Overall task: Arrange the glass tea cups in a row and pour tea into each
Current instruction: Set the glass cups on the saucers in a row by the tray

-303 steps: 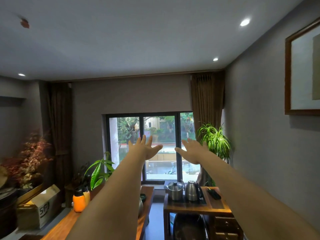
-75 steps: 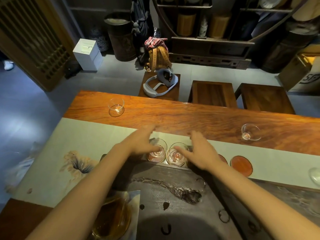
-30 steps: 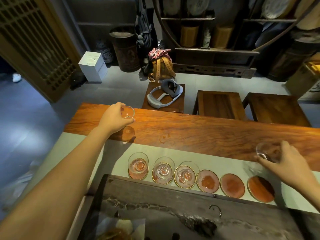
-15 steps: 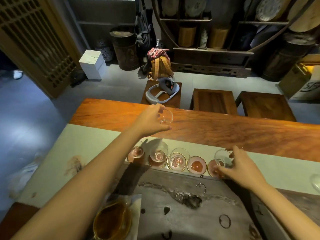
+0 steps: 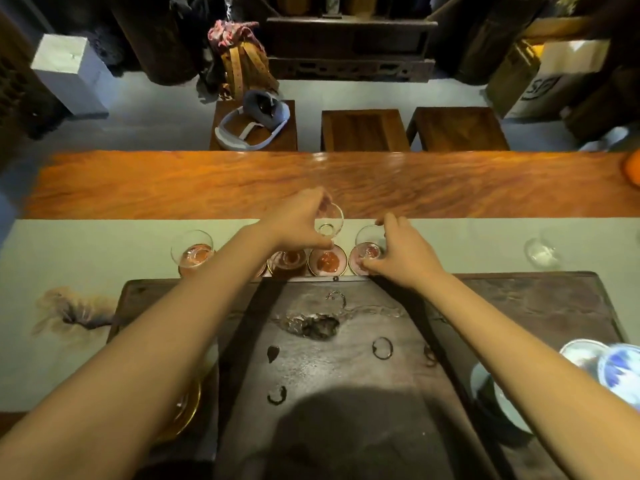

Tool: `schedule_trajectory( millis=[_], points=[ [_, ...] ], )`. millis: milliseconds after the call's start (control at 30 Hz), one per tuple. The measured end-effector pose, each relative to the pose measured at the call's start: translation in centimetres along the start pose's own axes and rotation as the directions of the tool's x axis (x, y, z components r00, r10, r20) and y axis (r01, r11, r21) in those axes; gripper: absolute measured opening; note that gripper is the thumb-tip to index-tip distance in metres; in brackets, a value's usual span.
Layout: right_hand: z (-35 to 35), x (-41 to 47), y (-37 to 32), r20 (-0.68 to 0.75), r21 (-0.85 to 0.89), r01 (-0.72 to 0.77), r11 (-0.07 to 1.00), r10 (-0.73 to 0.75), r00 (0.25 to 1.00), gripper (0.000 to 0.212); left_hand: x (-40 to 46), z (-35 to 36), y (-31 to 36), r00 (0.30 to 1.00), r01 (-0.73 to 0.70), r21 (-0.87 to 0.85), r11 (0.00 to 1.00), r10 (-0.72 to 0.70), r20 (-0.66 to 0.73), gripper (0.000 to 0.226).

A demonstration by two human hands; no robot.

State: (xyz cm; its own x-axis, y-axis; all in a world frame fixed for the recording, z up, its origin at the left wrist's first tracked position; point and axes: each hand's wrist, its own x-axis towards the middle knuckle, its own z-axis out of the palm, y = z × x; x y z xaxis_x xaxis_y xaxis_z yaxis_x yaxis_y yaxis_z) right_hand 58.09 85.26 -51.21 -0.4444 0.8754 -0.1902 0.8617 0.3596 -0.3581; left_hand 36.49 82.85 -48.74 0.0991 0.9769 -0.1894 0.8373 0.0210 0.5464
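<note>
Both hands were loaded at this moment. I had the left hand (image 5: 298, 221) pinched on the rim of a glass tea cup (image 5: 328, 223), held tilted and clear of the surface, above and just behind the bare coaster (image 5: 327, 260) in the row. The right hand (image 5: 398, 252) was closed around a second cup (image 5: 370, 242), which sat low on the neighbouring coaster (image 5: 356, 263); I could not tell whether its base was fully seated or a little lifted, since my fingers covered its near side. Further left, one cup (image 5: 194, 251) stood on the pale runner (image 5: 104, 244), and another cup (image 5: 287, 259) showed just past my left forearm, which hid part of the row. One stray cup (image 5: 542, 252) stood well apart at the right end of the runner. I judged the step in hand to be the arranging stage, with no tea yet poured into the row. The next move called for lowering the left cup upright onto the bare coaster without knocking the cups on either side, then releasing the right cup once it sat flat. The stray cup needed collecting afterwards. The dark tea tray (image 5: 346, 358) on the tabletop (image 5: 173, 183) lay directly below my forearms.
</note>
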Motion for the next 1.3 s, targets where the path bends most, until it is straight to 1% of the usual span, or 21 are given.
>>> schedule_trajectory(
  millis=[200, 367, 533, 733, 1067, 1233, 1300],
  points=[
    [0.4, -0.1, 0.0, -0.003, 0.015, 0.002, 1.000, -0.002, 1.000, 0.072, 0.9, 1.9, 0.1, 0.998, -0.020, 0.081, 0.997, 0.015, 0.067, 0.073],
    [0.6, -0.4, 0.3, 0.015, 0.016, -0.013, 1.000, 0.013, 1.000, 0.076, 1.2, 3.1, -0.1, 0.997, -0.025, 0.135, 0.991, 0.016, 0.070, 0.070],
    [0.7, -0.7, 0.4, 0.018, 0.049, -0.021, 0.999, 0.020, 1.000, 0.080, 1.0, 4.0, -0.5, 0.996, -0.009, 0.149, 0.989, -0.005, 0.093, 0.074],
    [0.8, -0.6, 0.3, 0.019, 0.037, -0.020, 0.999, 0.019, 1.000, 0.079, 0.8, 4.4, -0.5, 0.995, 0.013, 0.147, 0.989, -0.027, 0.096, 0.077],
    [1.4, -0.5, 0.5, 0.011, 0.050, -0.032, 0.998, 0.031, 0.999, 0.081, 0.4, 4.7, -0.4, 0.995, 0.011, 0.156, 0.988, -0.025, 0.092, 0.078],
    [1.6, -0.4, 0.6, 0.009, 0.066, -0.040, 0.997, 0.040, 0.999, 0.087, 0.1, 4.8, -0.3, 0.996, 0.011, 0.155, 0.988, -0.025, 0.090, 0.079],
    [1.5, -0.4, 0.6, 0.037, 0.068, -0.040, 0.997, 0.038, 0.999, 0.093, 0.1, 4.7, -0.3, 0.995, 0.006, 0.155, 0.988, -0.021, 0.095, 0.081]
  ],
)
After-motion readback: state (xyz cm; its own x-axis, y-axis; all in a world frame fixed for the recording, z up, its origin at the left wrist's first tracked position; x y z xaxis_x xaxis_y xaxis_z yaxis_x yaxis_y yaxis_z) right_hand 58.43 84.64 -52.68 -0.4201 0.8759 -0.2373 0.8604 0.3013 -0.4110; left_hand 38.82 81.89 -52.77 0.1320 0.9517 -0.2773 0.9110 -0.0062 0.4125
